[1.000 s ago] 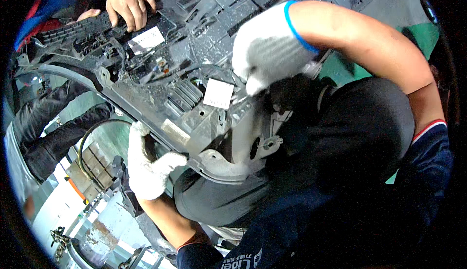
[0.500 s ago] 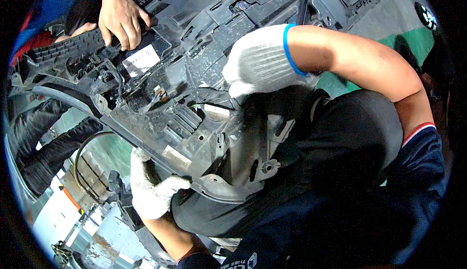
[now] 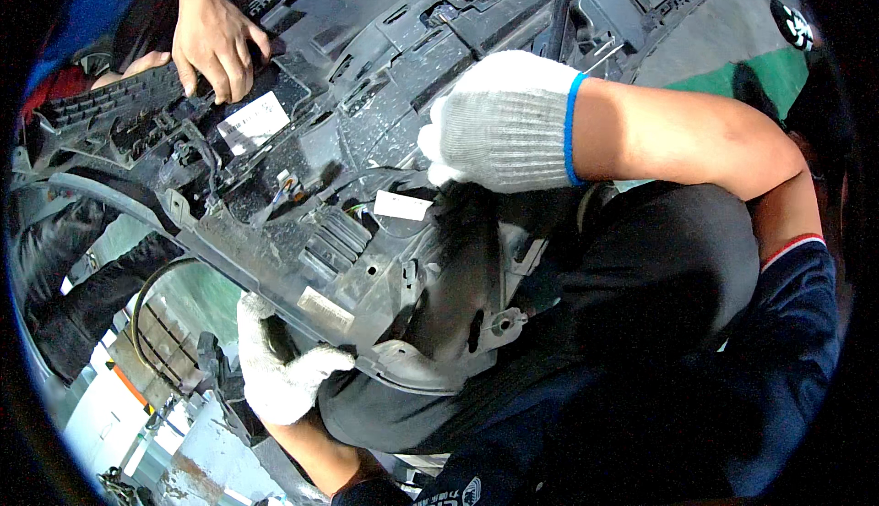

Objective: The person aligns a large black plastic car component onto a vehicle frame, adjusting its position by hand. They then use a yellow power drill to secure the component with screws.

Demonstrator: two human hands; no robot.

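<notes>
One dark panel (image 3: 389, 286) lies in front of the person, its near edge by a leg (image 3: 385, 416). The left hand (image 3: 286, 367) forms a half-open C at the rim (image 3: 403, 362), its grip beneath hidden; the right hand (image 3: 485, 121) has its fingers folded, and I cannot tell what they hold. Best to brace the rim firmly and work gently, sparing thin tabs (image 3: 505, 324). Ribbed knit gloves (image 3: 531, 135) meet dusty, hard plastic, a finned block (image 3: 335, 237) and a flat white label (image 3: 403, 206)
</notes>
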